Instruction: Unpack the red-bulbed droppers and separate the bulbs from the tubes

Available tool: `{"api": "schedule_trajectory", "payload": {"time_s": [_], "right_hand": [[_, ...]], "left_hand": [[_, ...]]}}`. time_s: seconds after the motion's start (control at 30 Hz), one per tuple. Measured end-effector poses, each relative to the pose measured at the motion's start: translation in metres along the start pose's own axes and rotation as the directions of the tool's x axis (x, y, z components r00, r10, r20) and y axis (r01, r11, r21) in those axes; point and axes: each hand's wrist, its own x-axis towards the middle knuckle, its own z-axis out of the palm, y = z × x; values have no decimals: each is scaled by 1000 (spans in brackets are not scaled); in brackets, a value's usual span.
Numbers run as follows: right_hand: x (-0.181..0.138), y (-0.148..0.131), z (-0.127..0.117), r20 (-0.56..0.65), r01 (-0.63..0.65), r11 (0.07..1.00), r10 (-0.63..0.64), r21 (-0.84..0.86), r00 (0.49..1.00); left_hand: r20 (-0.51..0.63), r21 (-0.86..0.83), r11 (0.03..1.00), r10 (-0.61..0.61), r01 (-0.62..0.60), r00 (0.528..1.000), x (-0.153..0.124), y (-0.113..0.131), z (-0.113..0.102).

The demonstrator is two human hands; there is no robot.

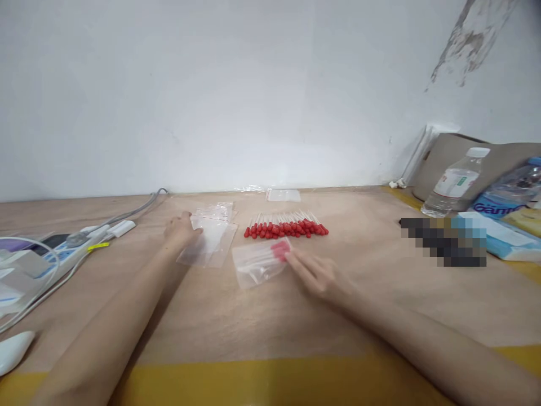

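My right hand [316,274] pinches the right end of a clear zip bag [257,265]. Red tips [279,250] show inside that bag near my fingers. To the left, my left hand [181,230] is closed at the edge of a flat zip bag [207,245], its thumb on the plastic; the other fingertips are partly hidden. More clear bags [217,211] lie just behind this one. Between and beyond my hands, a row of red-tipped sticks [285,228] lies on the table, red ends towards me and pale stems towards the wall.
A small white packet [283,195] lies by the wall. At left are a power strip [63,254] with cables and a white mouse-like object [14,352]. A water bottle [454,183], a blue-white pack [501,234] and a pixelated dark object [443,242] occupy the right.
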Motion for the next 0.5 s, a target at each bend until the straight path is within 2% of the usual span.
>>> {"api": "schedule_trajectory", "payload": {"time_s": [0.07,0.1,0.13,0.2,0.23,0.27,0.3,0.33,0.4,0.5], "right_hand": [[2,-12,6,67,85,996,-87,25,994],[2,-14,9,89,92,994,-98,66,991],[2,-14,11,102,72,990,-85,125,991],[-1,-9,15,113,-56,965,27,258,993],[-3,-5,17,121,-156,938,124,310,985],[-6,0,18,135,-270,900,237,342,962],[-10,6,19,155,-379,854,346,355,925],[-13,11,21,180,-474,807,439,353,880],[-19,18,24,237,-606,723,558,331,795],[-22,20,30,339,-672,663,582,329,740]], "left_hand": [[-132,85,977,206,-196,970,-11,15,3],[-175,62,945,328,-322,928,-21,25,4],[-161,-11,891,447,-454,880,-32,37,5],[-58,-217,707,679,-673,732,-61,59,9],[18,-314,602,777,-735,629,-77,69,11],[73,-391,520,840,-759,538,-93,77,14],[118,-447,472,873,-760,474,-107,83,18],[141,-479,446,889,-756,436,-119,87,21],[205,-491,462,885,-739,417,-134,89,28],[267,-463,496,868,-735,418,-141,84,36]]}}
